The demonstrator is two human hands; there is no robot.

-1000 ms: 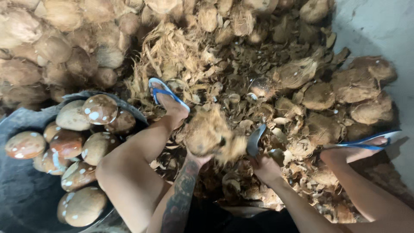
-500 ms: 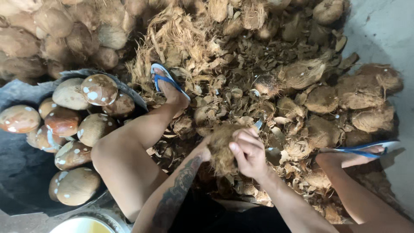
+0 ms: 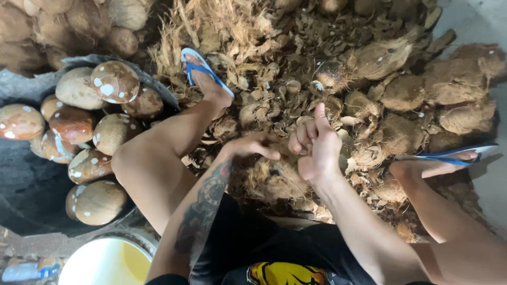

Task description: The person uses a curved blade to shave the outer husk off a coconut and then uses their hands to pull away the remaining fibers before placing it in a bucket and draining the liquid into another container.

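Person sits low, knees apart, over a heap of husk scraps (image 3: 296, 63). A fibrous coconut (image 3: 274, 179) sits between the legs, just in front of the lap, partly under both hands. Left hand (image 3: 253, 146) lies on top of the coconut, fingers curled down into the fibre, gripping it. Right hand (image 3: 316, 145) is just beside it, touching the coconut's upper right edge, fingers clenched around a bit of husk, thumb sticking up; what exactly is pinched, can't tell. Left forearm is tattooed.

Left foot in a blue sandal (image 3: 203, 71) rests on the scraps, toes up toward the pile. Right foot in another blue sandal (image 3: 449, 155) is off to the right, on husk too.

Left of the left leg, a dark tub (image 3: 31, 195) holds peeled brown coconuts (image 3: 113, 82) with white spots. Unhusked coconuts (image 3: 459, 84) lie upper right and along the top left. A white bucket (image 3: 105, 261) stands at the bottom left, near the knee.
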